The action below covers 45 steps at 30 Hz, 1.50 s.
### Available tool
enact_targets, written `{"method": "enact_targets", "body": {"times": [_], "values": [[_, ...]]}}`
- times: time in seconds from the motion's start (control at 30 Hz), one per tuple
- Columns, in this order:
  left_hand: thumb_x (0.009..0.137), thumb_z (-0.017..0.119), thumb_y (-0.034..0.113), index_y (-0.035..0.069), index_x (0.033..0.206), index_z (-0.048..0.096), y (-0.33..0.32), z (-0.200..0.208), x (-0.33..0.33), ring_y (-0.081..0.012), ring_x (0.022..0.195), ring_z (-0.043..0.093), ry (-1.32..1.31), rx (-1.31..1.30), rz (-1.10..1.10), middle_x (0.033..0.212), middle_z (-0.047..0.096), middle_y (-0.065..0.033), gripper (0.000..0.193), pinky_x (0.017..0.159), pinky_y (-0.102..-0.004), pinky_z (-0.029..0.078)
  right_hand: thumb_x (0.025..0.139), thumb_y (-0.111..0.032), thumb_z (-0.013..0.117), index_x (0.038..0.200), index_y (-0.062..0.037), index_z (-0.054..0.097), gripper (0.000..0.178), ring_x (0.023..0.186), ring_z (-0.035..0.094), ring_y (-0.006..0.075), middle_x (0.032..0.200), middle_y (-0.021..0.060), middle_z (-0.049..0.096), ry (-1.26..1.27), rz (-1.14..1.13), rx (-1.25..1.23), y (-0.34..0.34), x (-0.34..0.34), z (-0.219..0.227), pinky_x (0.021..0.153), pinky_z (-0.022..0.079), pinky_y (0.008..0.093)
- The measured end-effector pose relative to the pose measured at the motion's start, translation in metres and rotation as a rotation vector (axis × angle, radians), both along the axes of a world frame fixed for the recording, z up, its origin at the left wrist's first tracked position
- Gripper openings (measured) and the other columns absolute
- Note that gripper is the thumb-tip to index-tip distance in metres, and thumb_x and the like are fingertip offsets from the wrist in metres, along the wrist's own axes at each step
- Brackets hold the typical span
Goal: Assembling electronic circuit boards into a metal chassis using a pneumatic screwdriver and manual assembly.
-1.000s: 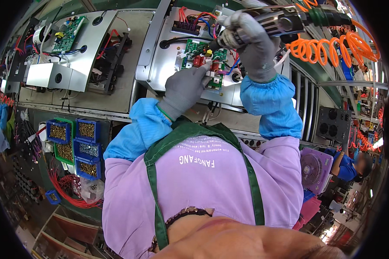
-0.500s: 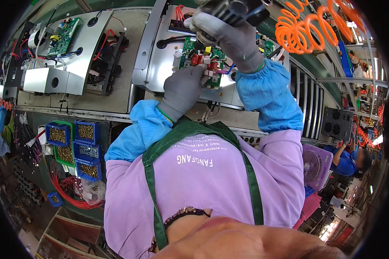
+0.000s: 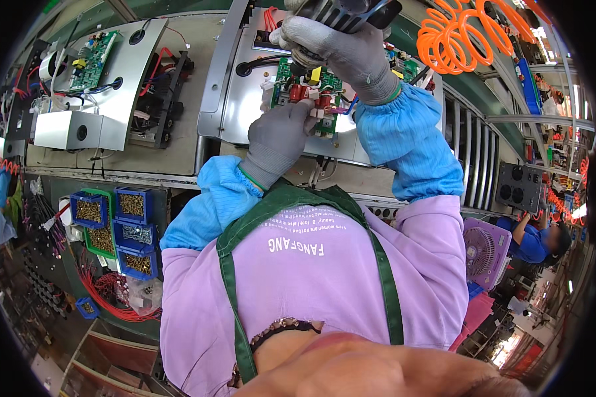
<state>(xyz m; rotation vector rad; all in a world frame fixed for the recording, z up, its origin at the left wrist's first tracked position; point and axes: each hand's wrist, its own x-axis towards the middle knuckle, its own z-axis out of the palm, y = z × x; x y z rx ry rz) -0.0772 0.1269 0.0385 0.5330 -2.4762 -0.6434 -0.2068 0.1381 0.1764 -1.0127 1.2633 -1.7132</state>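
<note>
My right hand (image 3: 354, 56), in a grey glove, is wrapped round a black power screwdriver (image 3: 341, 16) at the top edge. The tool points down at a green circuit board (image 3: 326, 126); its tip is hidden. On the board stand red components (image 3: 299, 92) and a yellow one. My left hand (image 3: 277, 140), also gloved, reaches to the board's near side, its fingers pinched together against a red part; what they hold, if anything, I cannot make out. The board is mounted on a silver metal chassis (image 3: 245, 92) with black cables on it.
A second chassis with a board (image 3: 129, 73) stands to the left. Blue bins (image 3: 134, 205) of brass-coloured and silver hardware sit at lower left, near red wires (image 3: 109, 294). An orange coiled hose (image 3: 444, 46) hangs at upper right. A purple fan (image 3: 485, 251) and another person (image 3: 533, 245) are at right.
The screwdriver and my right hand have shifted slightly left and toward the board. My left hand stays at the red part, almost unmoved.
</note>
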Motion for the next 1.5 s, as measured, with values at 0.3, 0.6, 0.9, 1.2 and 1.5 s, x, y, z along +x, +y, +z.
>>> {"method": "enact_targets", "body": {"times": [0.3, 0.6, 0.9, 1.2, 1.5], "values": [[0.084, 0.063, 0.027, 0.014, 0.105, 0.061, -0.001, -0.003, 0.000, -0.0271, 0.070, 0.065, 0.020, 0.023, 0.008, 0.080, 0.065, -0.0084, 0.025, 0.057, -0.0381, 0.051, 0.074, -0.005, 0.074, 0.105, -0.0056, 0.057, 0.036, 0.072, 0.057, 0.0085, 0.082, -0.0005, 0.058, 0.156, 0.011, -0.056, -0.004, -0.002, -0.012, 0.062, 0.048, 0.0233], [0.089, 0.057, 0.038, 0.009, 0.110, 0.059, -0.012, 0.009, 0.018, -0.0233, 0.075, 0.064, 0.170, 0.865, -0.068, 0.085, 0.064, -0.0079, 0.037, 0.061, -0.0345, 0.049, 0.086, -0.018, 0.056, 0.100, -0.0024, 0.054, 0.021, 0.066, 0.058, 0.0154, 0.070, 0.0043, 0.055, 0.096, 0.137, -0.100, 0.017, -0.019, -0.009, 0.061, 0.049, 0.0284], [0.089, 0.046, 0.058, -0.007, 0.120, 0.049, -0.016, 0.015, 0.035, -0.0363, 0.111, 0.055, 0.668, 2.238, -0.428, 0.119, 0.053, -0.0264, 0.072, 0.096, -0.0436, 0.049, 0.088, -0.015, 0.057, 0.092, 0.0037, 0.063, 0.020, 0.076, 0.066, 0.0272, 0.079, 0.0151, 0.064, -0.126, 0.121, -0.300, 0.042, -0.009, -0.011, 0.076, 0.055, 0.0417], [0.094, 0.055, 0.015, 0.000, 0.122, 0.051, -0.020, -0.010, 0.048, -0.0148, 0.089, 0.064, 0.510, 1.932, -0.266, 0.104, 0.062, -0.0120, 0.032, 0.070, -0.0203, 0.054, 0.088, -0.041, 0.045, 0.084, -0.0059, 0.049, 0.036, 0.074, 0.053, 0.0212, 0.076, 0.0091, 0.051, 0.043, 0.037, -0.093, 0.050, -0.012, 0.004, 0.080, 0.044, 0.0372], [0.092, 0.060, 0.027, 0.006, 0.096, 0.054, -0.016, -0.005, 0.045, -0.0052, 0.063, 0.049, 0.582, 1.944, -0.182, 0.080, 0.056, -0.0029, 0.022, 0.052, -0.0153, 0.040, 0.091, -0.039, 0.042, 0.081, -0.0076, 0.045, 0.033, 0.058, 0.043, 0.0165, 0.072, 0.0056, 0.042, 0.029, 0.146, -0.277, 0.044, -0.027, -0.004, 0.091, 0.037, 0.0375]]}}
